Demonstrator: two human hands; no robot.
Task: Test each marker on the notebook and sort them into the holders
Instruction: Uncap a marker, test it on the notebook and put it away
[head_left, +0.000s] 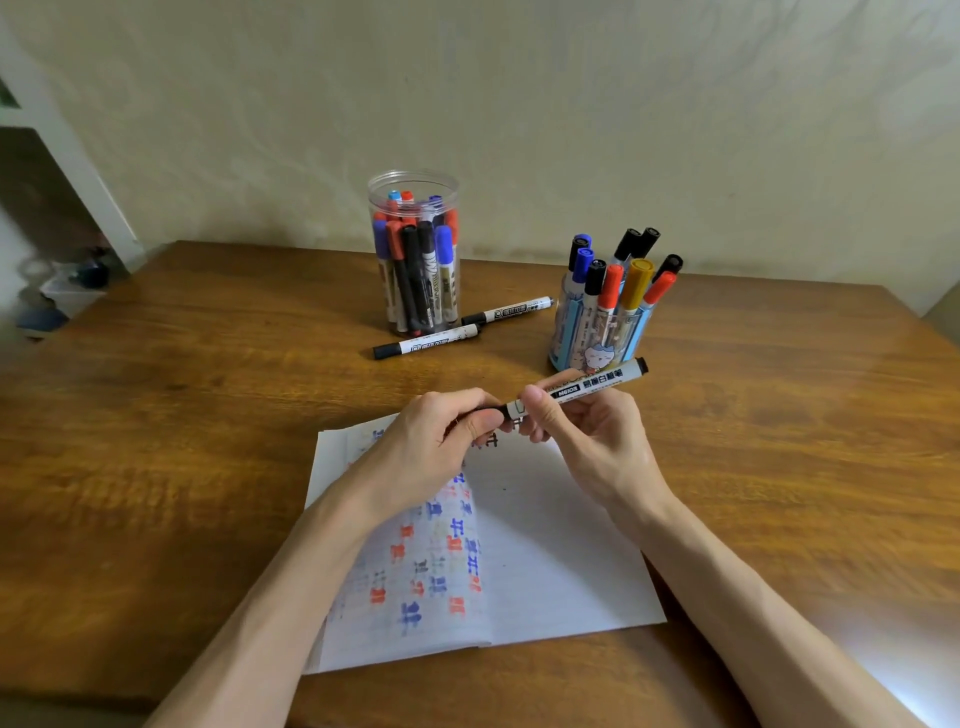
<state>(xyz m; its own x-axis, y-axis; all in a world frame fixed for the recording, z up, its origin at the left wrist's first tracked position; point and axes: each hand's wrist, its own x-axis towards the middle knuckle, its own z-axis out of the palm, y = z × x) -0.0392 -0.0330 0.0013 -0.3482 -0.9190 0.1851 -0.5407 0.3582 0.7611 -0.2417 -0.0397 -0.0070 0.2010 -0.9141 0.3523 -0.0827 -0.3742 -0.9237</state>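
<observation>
We're at a brown wooden table (156, 415) pushed up against a plain cream wall (519, 104), with some blurry clutter off at the far left. The notebook (545, 545) lies open on the near side, its left page full of blue, red and black test scribbles. We've got the marker (587, 387) in both hands above the notebook's far edge, just near of the blue holder (571, 338). Our left hand (431, 441) is curled round the black cap end and our right hand (587, 431) pinches the white barrel. The barrel has black print and a black tail. Far centre stands a clear jar (413, 179) stuffed with markers, with two loose markers (426, 343) lying beside it.
</observation>
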